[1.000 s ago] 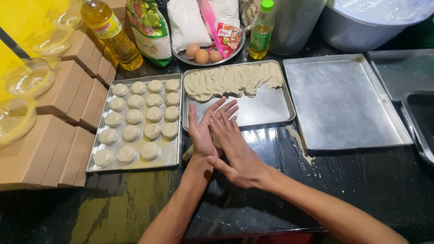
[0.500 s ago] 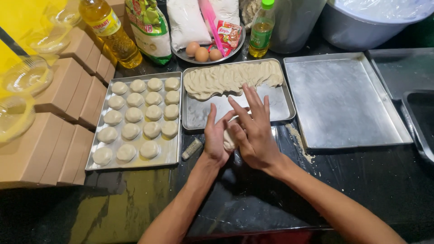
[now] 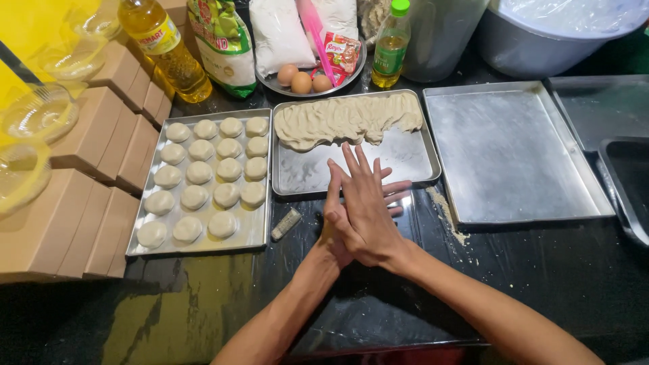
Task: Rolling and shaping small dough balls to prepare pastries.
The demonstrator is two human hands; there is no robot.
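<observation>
Fingers of our right hand (image 3: 365, 213) are spread apart and point away from us, and this hand lies flat on top of our left hand (image 3: 338, 226). Our left hand is mostly hidden under it; only some fingertips (image 3: 399, 188) come out on the right side, nearly straight. We cannot tell if a piece of dough is pressed between the palms.

Both hands are above the black table (image 3: 541, 284), just at the near edge of the middle tray (image 3: 412, 159). At the far end of this tray lies a long mass of dough (image 3: 345, 118).

On the left tray (image 3: 260, 233) we see rows of round dough balls (image 3: 199, 172). A small scraper (image 3: 286, 224) lies on the table between this tray and our hands. On the right stands an empty tray (image 3: 514, 152), and crumbs (image 3: 446, 209) lie near its corner.
</observation>
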